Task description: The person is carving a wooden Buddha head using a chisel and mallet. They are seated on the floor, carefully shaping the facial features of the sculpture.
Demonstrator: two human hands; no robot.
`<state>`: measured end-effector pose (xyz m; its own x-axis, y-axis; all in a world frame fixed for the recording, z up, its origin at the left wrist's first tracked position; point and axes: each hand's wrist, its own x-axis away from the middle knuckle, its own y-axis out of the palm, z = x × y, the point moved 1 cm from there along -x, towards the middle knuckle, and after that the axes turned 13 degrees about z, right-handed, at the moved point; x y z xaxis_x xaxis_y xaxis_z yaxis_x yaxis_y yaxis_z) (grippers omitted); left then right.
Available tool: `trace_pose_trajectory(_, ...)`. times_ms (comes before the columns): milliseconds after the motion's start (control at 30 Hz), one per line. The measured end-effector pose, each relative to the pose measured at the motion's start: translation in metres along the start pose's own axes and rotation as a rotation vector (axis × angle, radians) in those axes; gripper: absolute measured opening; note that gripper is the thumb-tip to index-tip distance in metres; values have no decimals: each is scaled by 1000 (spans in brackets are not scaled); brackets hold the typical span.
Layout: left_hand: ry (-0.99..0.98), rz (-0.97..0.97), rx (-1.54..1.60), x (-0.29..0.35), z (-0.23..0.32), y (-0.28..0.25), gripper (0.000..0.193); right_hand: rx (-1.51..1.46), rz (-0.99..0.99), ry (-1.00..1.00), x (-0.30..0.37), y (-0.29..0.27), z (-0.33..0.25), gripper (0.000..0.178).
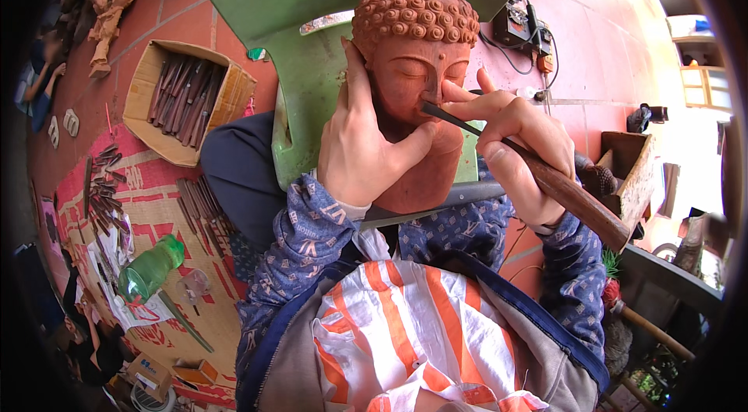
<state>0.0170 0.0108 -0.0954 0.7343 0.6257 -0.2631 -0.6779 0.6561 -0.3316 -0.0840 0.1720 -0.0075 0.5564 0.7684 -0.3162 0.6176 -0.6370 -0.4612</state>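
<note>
A reddish-brown carved Buddha bust (pixel 417 61) stands upright on a green plastic chair (pixel 300 92) in front of me. Tight curls cover its head, and its eyes are closed. My left hand (pixel 366 135) grips the bust, fingers along the cheek and thumb beneath the chin. In my right hand (pixel 522 147) is a wood carving chisel (pixel 576 198) with a thick brown handle. Its dark blade runs up to the bust's mouth, just under the nose. The right index finger lies along the blade near the statue's nose.
A cardboard box (pixel 139 104) full of wooden-handled tools sits on the tiled floor to the left. More chisels (pixel 204 205) and a green bottle (pixel 148 270) lie on flattened cardboard. An electrical box with cables (pixel 518 30) and a wooden crate (pixel 635 170) are on the right.
</note>
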Motion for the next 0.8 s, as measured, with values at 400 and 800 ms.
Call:
trace_pose_trajectory(400, -6, -5, -64, 1, 9, -2, 106, -20, -137, -262, -11, -13, 31, 3)
trace_pose_trajectory(800, -16, -20, 7, 0, 1, -1, 117, -212, -203, -182, -14, -22, 42, 9)
